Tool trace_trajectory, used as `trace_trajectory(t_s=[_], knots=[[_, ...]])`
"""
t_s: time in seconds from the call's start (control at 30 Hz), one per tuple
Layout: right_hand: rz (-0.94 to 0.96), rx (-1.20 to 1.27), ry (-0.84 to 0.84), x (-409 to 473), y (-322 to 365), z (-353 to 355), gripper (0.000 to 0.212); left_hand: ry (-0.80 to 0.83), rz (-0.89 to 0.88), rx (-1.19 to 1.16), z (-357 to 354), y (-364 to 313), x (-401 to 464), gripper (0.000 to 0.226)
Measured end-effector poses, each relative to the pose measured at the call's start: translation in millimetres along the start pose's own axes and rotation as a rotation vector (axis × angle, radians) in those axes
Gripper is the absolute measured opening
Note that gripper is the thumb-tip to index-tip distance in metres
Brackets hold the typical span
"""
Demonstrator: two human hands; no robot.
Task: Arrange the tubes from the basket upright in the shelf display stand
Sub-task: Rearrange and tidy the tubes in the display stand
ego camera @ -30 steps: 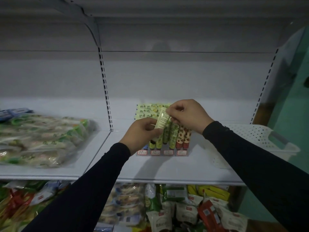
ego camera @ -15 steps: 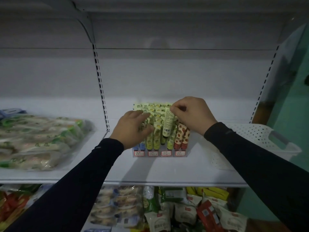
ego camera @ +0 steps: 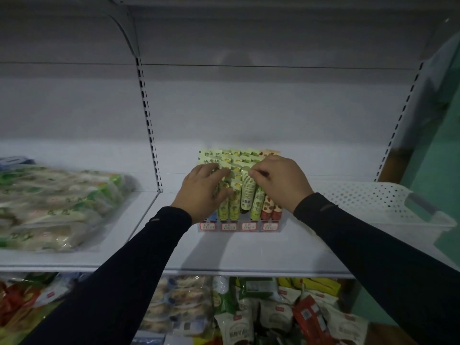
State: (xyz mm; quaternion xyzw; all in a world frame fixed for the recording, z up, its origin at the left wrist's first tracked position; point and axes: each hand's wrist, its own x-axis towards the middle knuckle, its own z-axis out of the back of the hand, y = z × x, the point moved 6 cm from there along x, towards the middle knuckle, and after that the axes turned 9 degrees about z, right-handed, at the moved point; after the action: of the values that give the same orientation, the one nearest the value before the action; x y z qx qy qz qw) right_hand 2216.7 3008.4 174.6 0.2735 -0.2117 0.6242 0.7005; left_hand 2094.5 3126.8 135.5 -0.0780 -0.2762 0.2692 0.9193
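Observation:
A clear display stand (ego camera: 270,226) with red price labels sits on the white shelf, filled with several upright green, yellow and red-spotted tubes. My right hand (ego camera: 280,183) pinches the crimped top of a pale green tube (ego camera: 247,191), its barcode side facing me, cap down in the stand's front middle. My left hand (ego camera: 202,192) lies with straight fingers against the green tubes (ego camera: 230,206) on the stand's left side. The white perforated basket (ego camera: 368,199) stands to the right; its inside is hidden.
A large clear bag of green-and-white packets (ego camera: 57,205) fills the left shelf bay. A slotted upright (ego camera: 149,125) divides the bays. Snack packets (ego camera: 249,314) crowd the shelf below. A teal wall (ego camera: 445,155) is at the right.
My right hand has carried the pale green tube from a tilt above the stand down into the front row. My left hand let go of it and moved onto the left tubes.

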Motion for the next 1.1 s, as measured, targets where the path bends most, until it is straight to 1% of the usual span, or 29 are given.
trace_trajectory(t_s=[0.07,0.2,0.4,0.5,0.6,0.7,0.9,1.03,1.1], knots=[[0.009,-0.019,0.002,-1.9,-0.1,-4.2,0.025,-0.023,-0.019,-0.001,-0.4,0.9,-1.7,0.048],[0.030,-0.050,-0.015,-5.0,1.8,-9.7,0.023,-0.018,-0.018,0.003,-3.9,4.3,-3.2,0.055],[0.024,-0.057,-0.002,-9.8,-1.3,-20.9,0.024,-0.023,-0.020,0.002,-4.0,4.9,-3.7,0.054],[-0.019,-0.015,-0.021,-7.4,-4.4,-20.8,0.021,-0.020,-0.027,-0.011,-3.2,3.9,-4.9,0.065],[-0.057,0.015,0.032,0.2,-7.2,-19.9,0.020,-0.005,-0.013,-0.017,-2.8,3.3,-5.1,0.061],[-0.063,-0.010,0.090,5.9,-7.2,-21.1,0.023,-0.007,-0.013,-0.016,-2.4,2.6,-5.5,0.060],[-0.061,-0.024,0.101,6.9,-6.0,-20.6,0.025,-0.009,-0.009,-0.016,-3.6,4.4,-5.4,0.061],[-0.085,0.023,-0.003,10.5,-6.0,-3.8,0.026,-0.016,-0.011,-0.021,-5.6,5.4,-5.1,0.067],[-0.082,0.035,-0.018,13.1,-5.6,1.5,0.025,-0.025,-0.011,-0.028,-5.9,6.0,-4.9,0.066]])
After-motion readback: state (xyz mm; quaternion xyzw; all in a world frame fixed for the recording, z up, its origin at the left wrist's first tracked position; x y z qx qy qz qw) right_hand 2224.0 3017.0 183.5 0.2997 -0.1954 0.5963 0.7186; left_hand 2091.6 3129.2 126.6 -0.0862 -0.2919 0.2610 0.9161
